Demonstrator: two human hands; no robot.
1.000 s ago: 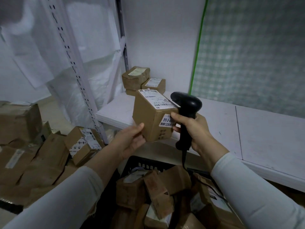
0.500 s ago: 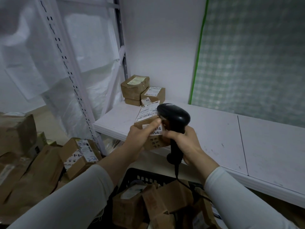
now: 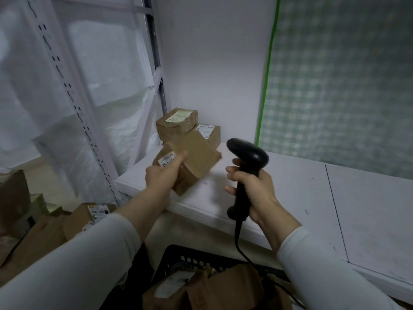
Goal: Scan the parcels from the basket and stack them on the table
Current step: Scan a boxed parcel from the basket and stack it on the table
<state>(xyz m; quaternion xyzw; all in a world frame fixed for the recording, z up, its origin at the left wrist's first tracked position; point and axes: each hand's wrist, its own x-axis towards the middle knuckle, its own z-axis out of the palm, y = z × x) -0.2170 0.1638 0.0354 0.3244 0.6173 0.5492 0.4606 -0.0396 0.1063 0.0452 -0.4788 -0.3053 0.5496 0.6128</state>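
Two sleeves: white, one on each forearm, entering from the bottom corners of the view.
Basket [image 3: 178, 257]: black, slotted rim, at the bottom centre just below the table edge; brown parcels [image 3: 225, 289] lie jumbled inside it, one with a white label facing up.
Scanner cable: black, hangs from the handle base and runs down over the basket.
Right hand [image 3: 257, 193]: fingers wrapped around the handle of the black scanner [image 3: 247, 173]; the scanner stands upright over the front edge of the table, its head tipped toward the left.
Left hand [image 3: 162, 175]: closed on a brown parcel [image 3: 196, 157], thumb lying across a small white label on its near face.
Held parcel: tilted, above the left end of the table, just in front of the stack; blurred, so whether its low corner touches the tabletop cannot be told.
Table [image 3: 312, 189]: white, with a seam between panels to the right.
Stack [image 3: 178, 121]: brown parcels at the far left corner against the white wall, labels facing up.
Floor boxes [image 3: 87, 217]: loose cardboard to the left, beside a white perforated shelf post.
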